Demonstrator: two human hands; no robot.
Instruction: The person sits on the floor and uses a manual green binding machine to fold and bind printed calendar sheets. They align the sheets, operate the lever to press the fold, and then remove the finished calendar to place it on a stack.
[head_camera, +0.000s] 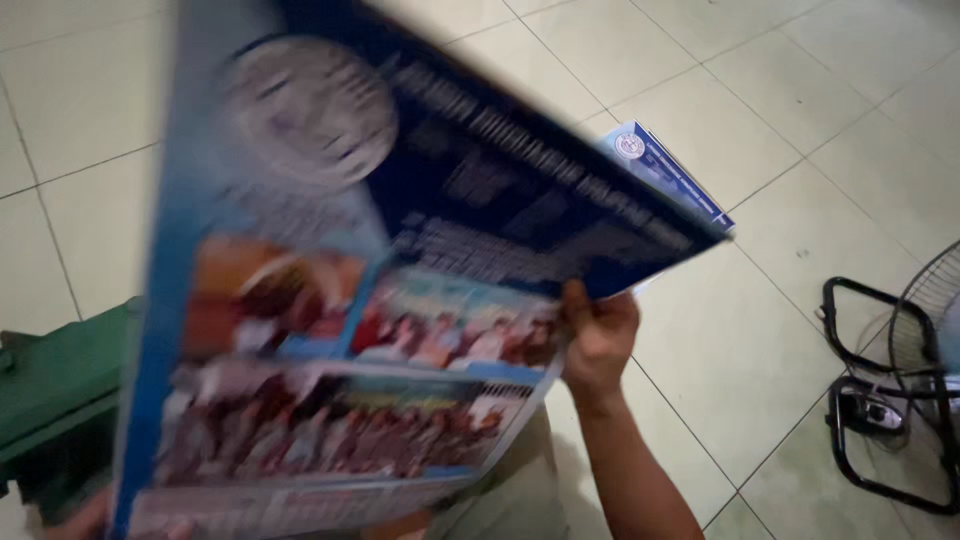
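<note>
A large glossy poster-like sheet (330, 290), dark blue with a round emblem at the top and several group photos lower down, fills the left and middle of the head view; it is blurred by motion. My right hand (598, 335) grips its right edge, thumb on the front. Behind that edge a second blue-and-white printed sheet (665, 175) sticks out. My left hand is hidden behind the big sheet, except perhaps a sliver of skin at the bottom left corner.
The floor is pale square tiles (780, 110). A floor fan with a black tube stand (880, 400) lies at the right edge. A dark green box-like thing (60, 380) sits at the left, low down.
</note>
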